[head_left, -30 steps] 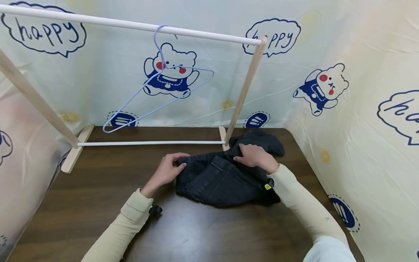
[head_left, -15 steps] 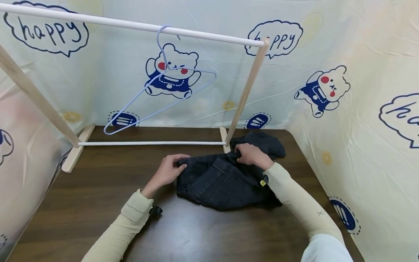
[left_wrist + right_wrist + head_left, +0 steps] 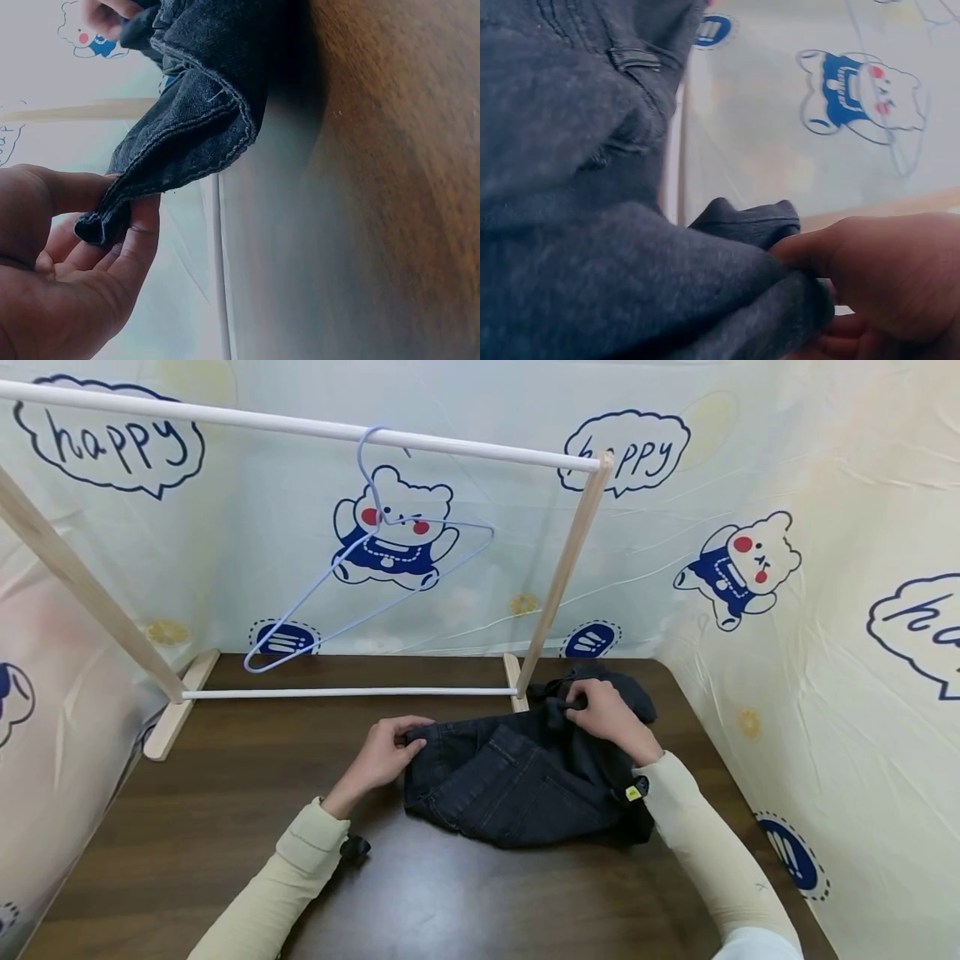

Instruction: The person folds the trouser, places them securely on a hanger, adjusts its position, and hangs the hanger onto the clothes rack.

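Observation:
A pair of dark denim jeans (image 3: 510, 785) lies bunched on the table, its stitched pockets facing up. At its left end my left hand (image 3: 381, 756) pinches a corner between thumb and fingers; the left wrist view shows the folded, seamed edge of the jeans (image 3: 202, 112) caught there. Toward the right end, my right hand (image 3: 606, 714) pinches a raised fold near the upper edge. In the right wrist view this fold hides part of the fingers, and a belt loop (image 3: 636, 58) shows on the jeans.
Behind the jeans stands a rack with a white top rail (image 3: 300, 425), a lower bar (image 3: 352, 692) and wooden legs (image 3: 566, 572). A light blue hanger (image 3: 330, 572) hangs from the rail. The brown table (image 3: 420, 893) is enclosed by printed cloth walls (image 3: 840, 710).
My right hand dips slightly left, then moves right with a fold of the jeans between its fingers. The left hand stays at its corner.

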{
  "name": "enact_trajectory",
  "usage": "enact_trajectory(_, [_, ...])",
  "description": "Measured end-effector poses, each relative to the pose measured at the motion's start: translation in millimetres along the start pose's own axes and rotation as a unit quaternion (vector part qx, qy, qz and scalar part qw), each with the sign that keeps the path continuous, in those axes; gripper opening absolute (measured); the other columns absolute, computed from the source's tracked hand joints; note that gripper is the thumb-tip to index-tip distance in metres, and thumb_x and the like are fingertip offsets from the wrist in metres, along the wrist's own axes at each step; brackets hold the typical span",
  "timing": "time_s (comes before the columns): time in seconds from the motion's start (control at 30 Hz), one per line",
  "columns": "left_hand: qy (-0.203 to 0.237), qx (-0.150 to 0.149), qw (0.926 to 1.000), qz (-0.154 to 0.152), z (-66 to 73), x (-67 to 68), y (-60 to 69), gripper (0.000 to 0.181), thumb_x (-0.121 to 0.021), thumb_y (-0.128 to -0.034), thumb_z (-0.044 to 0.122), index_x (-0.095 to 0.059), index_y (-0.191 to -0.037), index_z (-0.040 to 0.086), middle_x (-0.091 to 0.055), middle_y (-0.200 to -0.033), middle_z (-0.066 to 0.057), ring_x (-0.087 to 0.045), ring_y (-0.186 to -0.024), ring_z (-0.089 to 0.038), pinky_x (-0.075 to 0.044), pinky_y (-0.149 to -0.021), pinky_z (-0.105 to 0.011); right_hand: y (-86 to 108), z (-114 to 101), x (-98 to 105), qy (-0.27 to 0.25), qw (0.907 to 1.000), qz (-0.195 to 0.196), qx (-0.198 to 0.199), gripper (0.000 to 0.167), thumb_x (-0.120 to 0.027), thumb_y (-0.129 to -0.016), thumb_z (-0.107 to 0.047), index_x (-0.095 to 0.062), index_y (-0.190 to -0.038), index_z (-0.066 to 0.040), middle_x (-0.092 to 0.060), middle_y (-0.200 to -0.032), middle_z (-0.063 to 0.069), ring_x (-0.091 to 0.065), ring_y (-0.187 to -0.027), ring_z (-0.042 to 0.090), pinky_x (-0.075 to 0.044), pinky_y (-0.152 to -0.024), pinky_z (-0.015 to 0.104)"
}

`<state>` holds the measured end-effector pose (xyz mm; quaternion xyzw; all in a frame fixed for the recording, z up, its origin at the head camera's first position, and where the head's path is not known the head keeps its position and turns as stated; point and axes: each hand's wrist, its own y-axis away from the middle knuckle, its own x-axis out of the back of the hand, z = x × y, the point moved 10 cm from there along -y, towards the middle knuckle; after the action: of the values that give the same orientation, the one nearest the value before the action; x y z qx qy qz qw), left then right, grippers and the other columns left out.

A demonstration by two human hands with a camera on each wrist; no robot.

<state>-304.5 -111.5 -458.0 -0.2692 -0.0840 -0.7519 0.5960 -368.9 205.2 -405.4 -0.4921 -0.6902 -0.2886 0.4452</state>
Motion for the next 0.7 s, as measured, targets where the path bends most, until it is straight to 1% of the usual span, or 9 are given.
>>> enact_trajectory(0.07, [0.0, 0.001, 1.0, 0.001, -0.5, 0.8, 0.2, 0.032, -0.065, -0.0959, -0.002, -0.069, -0.127, 0.001, -0.071, -0.124, -0.018, -0.068, -0.11, -0.032, -0.057, -0.087, -0.046, 6.8, 3.1, 11.5, -0.011, 0.9995, 0.029, -0.002, 0.007, -0.073, -0.091, -0.012, -0.072, -0.096, -0.006, -0.071, -0.098, 0.014, -0.063, -0.08, 0.026, -0.051, -0.076, 0.042])
enact_trajectory(0.17, [0.004, 0.004, 1.0, 0.006, -1.4, 3.6, 1.4, 0.031, -0.065, -0.0962, -0.002, -0.069, -0.127, 0.002, -0.071, -0.124, -0.019, -0.068, -0.11, -0.032, -0.057, -0.089, -0.048, 18.8, 7.3, 32.7, -0.025, 0.9961, 0.084, 0.001, 0.01, -0.075, -0.09, -0.012, -0.073, -0.097, -0.005, -0.072, -0.099, 0.016, -0.062, -0.08, 0.027, -0.05, -0.076, 0.042])
enact_trajectory(0.23, [0.006, 0.002, 0.9999, 0.012, -1.6, 7.1, 1.9, 0.031, -0.065, -0.0961, -0.003, -0.069, -0.127, 0.002, -0.071, -0.124, -0.019, -0.069, -0.109, -0.032, -0.058, -0.088, -0.048, 27.9, 11.3, 47.3, -0.032, 0.9914, 0.127, 0.002, 0.011, -0.076, -0.089, -0.012, -0.073, -0.096, -0.004, -0.073, -0.097, 0.016, -0.061, -0.079, 0.026, -0.048, -0.075, 0.039])
enact_trajectory(0.3, [0.005, -0.001, 0.9998, 0.021, -1.5, 11.9, 2.2, 0.031, -0.065, -0.096, -0.003, -0.07, -0.126, 0.003, -0.071, -0.124, -0.019, -0.069, -0.107, -0.031, -0.058, -0.086, -0.045, 38.6, 15.1, 61.3, -0.04, 0.9854, 0.165, 0.003, 0.011, -0.077, -0.087, -0.01, -0.073, -0.093, -0.003, -0.073, -0.091, 0.015, -0.057, -0.074, 0.025, -0.045, -0.071, 0.035])
enact_trajectory(0.4, [0.006, -0.008, 0.9993, 0.037, -0.9, 19.8, 1.3, 0.03, -0.065, -0.0956, -0.004, -0.071, -0.124, 0.003, -0.072, -0.121, -0.018, -0.07, -0.104, -0.03, -0.057, -0.083, -0.039, 56.2, 20.6, 78.0, -0.051, 0.9767, 0.209, -0.006, 0.01, -0.078, -0.084, -0.008, -0.073, -0.09, -0.002, -0.07, -0.082, 0.013, -0.053, -0.068, 0.022, -0.042, -0.065, 0.027])
enact_trajectory(0.47, [0.007, -0.013, 0.9989, 0.045, -0.1, 25.0, 0.7, 0.029, -0.065, -0.0957, -0.003, -0.071, -0.123, 0.004, -0.073, -0.119, -0.017, -0.07, -0.104, -0.03, -0.057, -0.083, -0.035, 67.6, 24.5, 85.2, -0.059, 0.9726, 0.224, -0.012, 0.009, -0.078, -0.084, -0.006, -0.073, -0.088, -0.002, -0.068, -0.075, 0.012, -0.051, -0.064, 0.02, -0.04, -0.06, 0.024])
enact_trajectory(0.53, [0.007, -0.015, 0.9985, 0.052, 0.1, 30.3, 0.5, 0.028, -0.066, -0.0959, -0.003, -0.072, -0.123, 0.004, -0.074, -0.118, -0.017, -0.07, -0.104, -0.029, -0.057, -0.083, -0.031, 77.6, 28.8, 89.3, -0.064, 0.9706, 0.231, -0.02, 0.01, -0.08, -0.084, -0.008, -0.072, -0.087, -0.002, -0.066, -0.072, 0.01, -0.05, -0.061, 0.016, -0.04, -0.057, 0.022])
enact_trajectory(0.6, [0.008, -0.017, 0.9981, 0.059, 0.3, 36.1, 0.8, 0.028, -0.065, -0.0961, -0.003, -0.072, -0.122, 0.004, -0.074, -0.118, -0.016, -0.07, -0.104, -0.028, -0.056, -0.082, -0.027, 85.4, 33.2, 90.3, -0.072, 0.9712, 0.225, -0.027, 0.013, -0.082, -0.084, -0.011, -0.072, -0.088, -0.003, -0.064, -0.07, 0.009, -0.05, -0.059, 0.014, -0.041, -0.055, 0.021])
enact_trajectory(0.7, [0.01, -0.021, 0.997, 0.073, 0.9, 45.7, 2.2, 0.028, -0.065, -0.0961, -0.003, -0.072, -0.122, 0.004, -0.074, -0.117, -0.016, -0.071, -0.103, -0.028, -0.054, -0.08, -0.019, 94.5, 40.3, 87.4, -0.092, 0.9744, 0.202, -0.036, 0.019, -0.084, -0.085, -0.016, -0.072, -0.092, -0.003, -0.065, -0.071, 0.008, -0.052, -0.058, 0.012, -0.042, -0.053, 0.022])
